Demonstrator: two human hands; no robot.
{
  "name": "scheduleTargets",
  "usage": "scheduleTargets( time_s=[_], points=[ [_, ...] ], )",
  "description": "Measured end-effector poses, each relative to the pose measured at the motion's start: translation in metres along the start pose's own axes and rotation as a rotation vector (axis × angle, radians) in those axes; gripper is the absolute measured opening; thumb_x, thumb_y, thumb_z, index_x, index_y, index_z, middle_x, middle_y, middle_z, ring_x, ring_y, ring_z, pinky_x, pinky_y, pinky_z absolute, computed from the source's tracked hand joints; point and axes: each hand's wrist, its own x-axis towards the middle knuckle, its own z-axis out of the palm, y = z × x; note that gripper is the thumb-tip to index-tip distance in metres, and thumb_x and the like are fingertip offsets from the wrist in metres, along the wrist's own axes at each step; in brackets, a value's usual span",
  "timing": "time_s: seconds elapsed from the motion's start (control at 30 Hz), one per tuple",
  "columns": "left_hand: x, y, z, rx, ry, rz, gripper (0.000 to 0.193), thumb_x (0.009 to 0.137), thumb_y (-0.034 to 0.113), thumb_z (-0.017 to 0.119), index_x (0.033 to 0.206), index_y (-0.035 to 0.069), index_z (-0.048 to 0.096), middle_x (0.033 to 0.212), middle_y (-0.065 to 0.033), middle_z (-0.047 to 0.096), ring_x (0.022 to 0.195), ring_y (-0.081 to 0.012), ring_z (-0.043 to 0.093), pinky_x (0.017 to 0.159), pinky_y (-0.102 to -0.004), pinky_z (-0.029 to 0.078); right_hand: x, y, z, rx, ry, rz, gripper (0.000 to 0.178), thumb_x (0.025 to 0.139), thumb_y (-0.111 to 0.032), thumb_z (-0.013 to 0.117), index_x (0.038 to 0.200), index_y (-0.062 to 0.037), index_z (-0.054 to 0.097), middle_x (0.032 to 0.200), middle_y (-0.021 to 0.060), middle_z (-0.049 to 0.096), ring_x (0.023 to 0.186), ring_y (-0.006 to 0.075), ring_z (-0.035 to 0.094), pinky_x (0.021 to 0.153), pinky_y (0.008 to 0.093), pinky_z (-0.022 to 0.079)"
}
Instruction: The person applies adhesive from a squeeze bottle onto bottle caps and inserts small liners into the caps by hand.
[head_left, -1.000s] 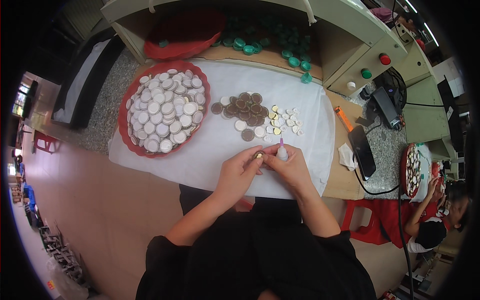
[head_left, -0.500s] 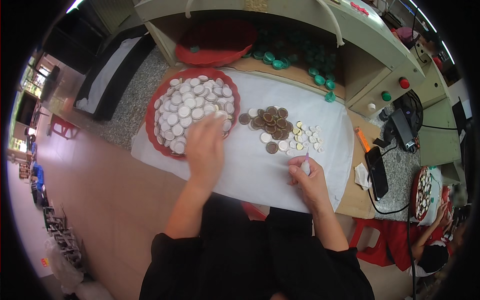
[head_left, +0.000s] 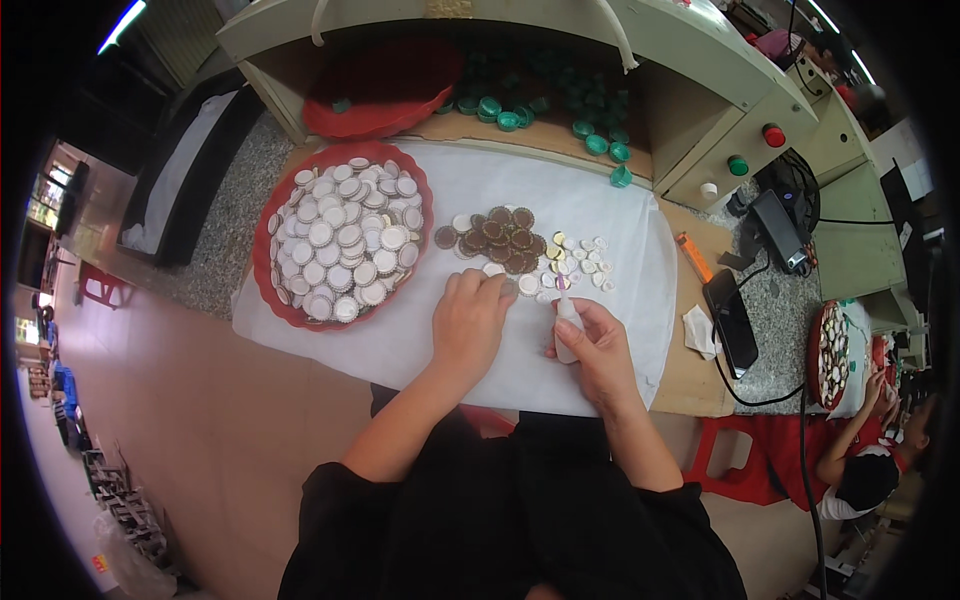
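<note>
My right hand [head_left: 600,350] is closed around a small white squeeze bottle [head_left: 567,335] with a thin purple tip pointing away from me. My left hand [head_left: 470,322] has its fingers bent together, with their tips at a brown scalloped-edge disc [head_left: 510,287]; the thumb is mostly hidden. Just beyond both hands is a pile of brown scalloped discs [head_left: 500,238], with a few larger white discs [head_left: 529,285] at its edge. Small white and gold-coloured round pieces [head_left: 590,262] lie to its right. On the left, a red scalloped tray [head_left: 428,205] is heaped with white-faced discs [head_left: 335,235].
White sheeting [head_left: 400,350] covers the worktop. Behind stands a pale cabinet [head_left: 690,95] with green cups [head_left: 508,121] and a red lid-like tray [head_left: 375,105] inside. At right lie an orange cutter [head_left: 694,257], a phone [head_left: 732,325] and cables. Another person [head_left: 865,475] works farther right.
My left hand has moved from over the tray rightward to the near edge of the brown pile. The right hand still holds the bottle, now more upright. The whole view has shifted a little.
</note>
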Motion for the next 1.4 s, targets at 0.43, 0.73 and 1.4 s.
scheduleTargets(
  time_s=[0.43,0.73,1.4],
  points=[
    [-0.014,0.0,-0.022,-1.664,-0.353,-0.861,0.027,0.083,0.008,0.047,0.109,0.0,0.045,0.087,-0.0089,0.054,0.068,-0.0144,0.053,0.058,-0.0251,0.044,-0.002,-0.01,0.001,0.205,0.091,-0.006,0.03,0.078,-0.008,0.056,0.105,-0.0027,0.044,0.083,0.0077,0.054,0.067,0.0127,0.052,0.057,0.0231,0.04],
    [-0.015,-0.004,-0.019,-1.811,-0.465,-0.798,0.035,0.089,0.012,0.035,0.12,-0.004,0.035,0.108,-0.0163,0.05,0.091,-0.0218,0.052,0.075,-0.028,0.043,0.001,-0.019,-0.004,0.285,0.204,-0.086,0.03,0.07,-0.005,0.064,0.097,-0.0044,0.05,0.083,0.0048,0.057,0.071,0.0119,0.053,0.064,0.0226,0.043],
    [-0.022,-0.012,-0.007,-1.971,-0.44,-0.729,0.04,0.089,0.025,0.038,0.118,-0.003,0.037,0.1,-0.0103,0.053,0.079,-0.0132,0.049,0.066,-0.0234,0.04,-0.004,-0.007,0.009,-0.361,0.043,-0.514,0.021,0.083,-0.016,0.05,0.095,-0.0011,0.041,0.086,0.0076,0.045,0.072,0.0129,0.047,0.062,0.0229,0.039]
  ],
)
